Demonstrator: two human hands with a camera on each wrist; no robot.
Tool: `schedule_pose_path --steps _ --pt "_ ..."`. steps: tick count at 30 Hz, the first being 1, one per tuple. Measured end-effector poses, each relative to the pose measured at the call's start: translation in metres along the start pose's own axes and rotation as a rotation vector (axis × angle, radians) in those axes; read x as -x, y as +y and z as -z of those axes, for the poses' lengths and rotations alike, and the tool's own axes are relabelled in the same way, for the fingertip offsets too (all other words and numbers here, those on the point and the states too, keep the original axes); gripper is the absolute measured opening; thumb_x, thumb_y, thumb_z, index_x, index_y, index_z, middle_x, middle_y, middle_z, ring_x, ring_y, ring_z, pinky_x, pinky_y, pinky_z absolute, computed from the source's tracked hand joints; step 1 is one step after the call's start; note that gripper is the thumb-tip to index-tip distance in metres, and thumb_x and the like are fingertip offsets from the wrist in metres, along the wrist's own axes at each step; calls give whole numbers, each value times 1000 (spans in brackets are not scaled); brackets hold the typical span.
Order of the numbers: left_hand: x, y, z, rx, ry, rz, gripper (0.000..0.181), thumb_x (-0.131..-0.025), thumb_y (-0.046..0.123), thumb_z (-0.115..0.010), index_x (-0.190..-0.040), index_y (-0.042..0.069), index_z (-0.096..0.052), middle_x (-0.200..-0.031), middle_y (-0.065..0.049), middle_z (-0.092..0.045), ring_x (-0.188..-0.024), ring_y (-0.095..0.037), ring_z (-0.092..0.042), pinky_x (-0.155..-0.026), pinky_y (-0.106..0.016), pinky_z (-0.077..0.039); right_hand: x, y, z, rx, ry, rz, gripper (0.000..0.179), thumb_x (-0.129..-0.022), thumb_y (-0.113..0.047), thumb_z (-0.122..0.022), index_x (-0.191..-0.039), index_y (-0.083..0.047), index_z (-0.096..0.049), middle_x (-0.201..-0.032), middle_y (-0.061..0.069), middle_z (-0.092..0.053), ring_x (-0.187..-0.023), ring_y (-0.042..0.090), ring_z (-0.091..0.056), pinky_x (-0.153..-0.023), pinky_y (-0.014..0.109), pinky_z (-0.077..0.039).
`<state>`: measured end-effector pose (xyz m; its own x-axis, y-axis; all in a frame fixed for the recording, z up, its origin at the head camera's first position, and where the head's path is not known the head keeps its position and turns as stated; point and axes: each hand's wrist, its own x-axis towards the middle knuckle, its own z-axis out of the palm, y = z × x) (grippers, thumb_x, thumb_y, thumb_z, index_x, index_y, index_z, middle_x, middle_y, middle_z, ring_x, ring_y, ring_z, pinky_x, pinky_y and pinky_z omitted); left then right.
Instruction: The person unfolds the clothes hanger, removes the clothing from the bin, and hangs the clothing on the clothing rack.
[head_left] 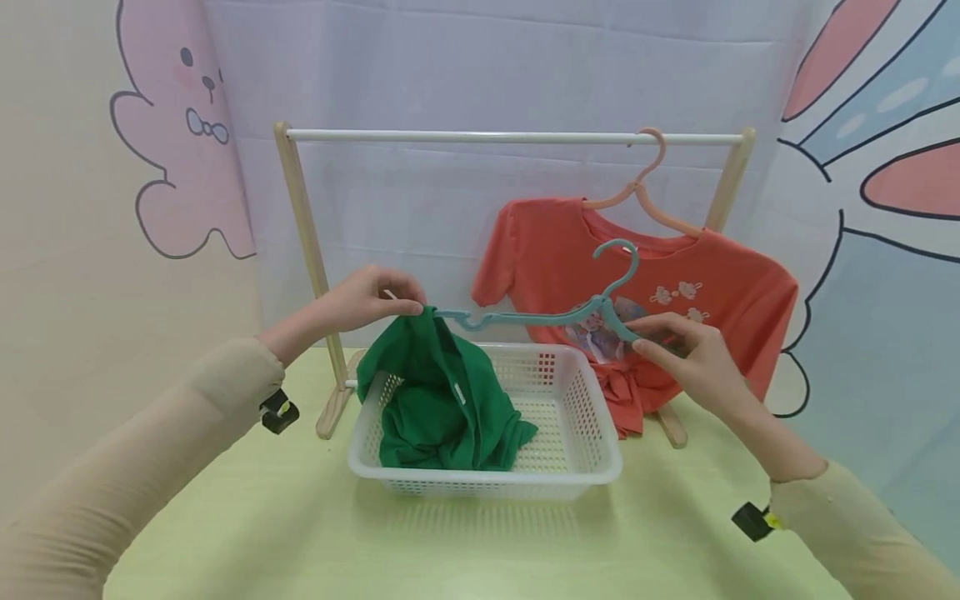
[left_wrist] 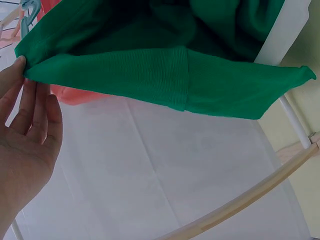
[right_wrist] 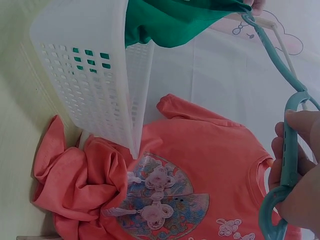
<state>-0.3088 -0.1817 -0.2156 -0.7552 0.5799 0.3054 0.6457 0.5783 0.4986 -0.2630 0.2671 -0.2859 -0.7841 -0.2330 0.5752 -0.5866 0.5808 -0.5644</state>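
Note:
My left hand [head_left: 367, 298] pinches the edge of a green garment [head_left: 450, 400] at the left end of a teal clothes hanger [head_left: 543, 318]. Most of the garment hangs down into a white plastic basket [head_left: 600, 454]. In the left wrist view its ribbed edge [left_wrist: 150, 75] stretches away from the fingertips. My right hand [head_left: 693, 358] holds the hanger's other arm, thumb on one side and fingers on the other, as the right wrist view shows. The hanger's hook points up, above the basket's right part.
Behind the basket stands a rack with a white rail [head_left: 450, 136] and wooden legs [head_left: 306, 225]. From its right side a red shirt [head_left: 547, 242] hangs on a pink hanger [head_left: 651, 187], its lower part bunched on the pale yellow table [head_left: 315, 533]. Printed curtains stand behind.

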Motion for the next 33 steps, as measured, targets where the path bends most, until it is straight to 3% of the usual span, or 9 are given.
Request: schedule_pose_path --steps 5,11,17,21,27,33 --pt "0 3 0 -6 12 56 15 -95 19 -66 -103 9 -74 -97 -7 -74 -91 -17 -64 -90 -39 -55 -2 0 -1 7 21 19 28 -93 -17 -70 -120 -12 -69 -101 -32 -61 -89 0 -57 -73 11 -50" --pt "-7 12 -10 2 -5 82 15 -95 24 -66 -105 15 -74 -101 -3 -75 -95 -17 -65 -91 -39 -55 -5 -3 -13 -26 -26 18 26 -92 -17 -70 -118 -14 -70 -101 -28 -63 -86 3 -59 -73 13 -52" --pt "-23 22 -27 61 -34 32 16 -96 23 -66 -106 14 -73 -103 -4 -75 -98 -18 -66 -94 -37 -55 -9 -15 -34 -105 -74 -8 26 -93 -20 -70 -118 -14 -71 -101 -10 -69 -82 10 -60 -69 19 -53" --pt "-29 22 -32 78 -37 -3 16 -95 22 -67 -107 13 -74 -103 -5 -75 -96 -17 -67 -91 -35 -56 -12 -19 -42 -141 -81 -28 27 -93 -22 -69 -119 -14 -70 -101 -9 -69 -82 13 -60 -67 22 -54" --pt "-23 9 -24 108 22 -22 22 -92 19 -70 -113 12 -73 -112 -7 -74 -101 -17 -67 -94 -35 -55 -13 -14 -36 -167 -62 -62 28 -96 -19 -66 -122 -10 -68 -95 -20 -66 -80 14 -64 -69 20 -56" --pt "-9 -3 -17 -21 133 -80 22 -87 14 -76 -109 13 -73 -109 -5 -72 -99 -17 -64 -90 -40 -53 -12 -8 -28 -161 -47 -95 32 -96 -23 -66 -123 -7 -67 -93 -19 -67 -78 10 -64 -70 17 -56"
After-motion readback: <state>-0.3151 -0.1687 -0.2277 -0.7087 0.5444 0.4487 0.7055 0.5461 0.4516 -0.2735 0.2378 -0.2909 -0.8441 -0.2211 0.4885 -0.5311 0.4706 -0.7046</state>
